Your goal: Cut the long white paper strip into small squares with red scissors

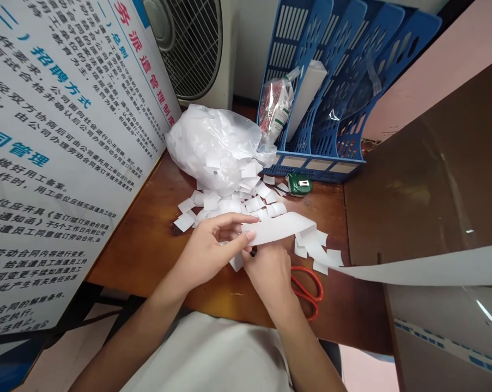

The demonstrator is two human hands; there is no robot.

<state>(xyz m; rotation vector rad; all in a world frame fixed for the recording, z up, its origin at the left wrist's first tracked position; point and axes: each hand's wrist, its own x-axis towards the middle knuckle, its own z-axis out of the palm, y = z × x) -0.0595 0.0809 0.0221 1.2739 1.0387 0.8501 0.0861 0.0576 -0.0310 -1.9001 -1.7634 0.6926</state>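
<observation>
A long white paper strip (276, 228) runs from my left hand (213, 242) over to the right edge of the view. The thumb and fingers of my left hand pinch its near end. Just below the strip is my right hand (268, 269), its fingers curled round something small and dark that I cannot make out. Red-handled scissors (309, 288) lie beside the right wrist, their blades hidden. Small cut white paper pieces (229, 207) are heaped beyond my hands, and several more lie under the strip on the right.
A clear plastic bag (213, 141) of white pieces stands behind the heap on the wooden table (135, 245). Close by are a green tape measure (299, 184) and a blue file rack (331, 170). A printed board (66, 136) borders the left, a brown panel (425, 179) the right.
</observation>
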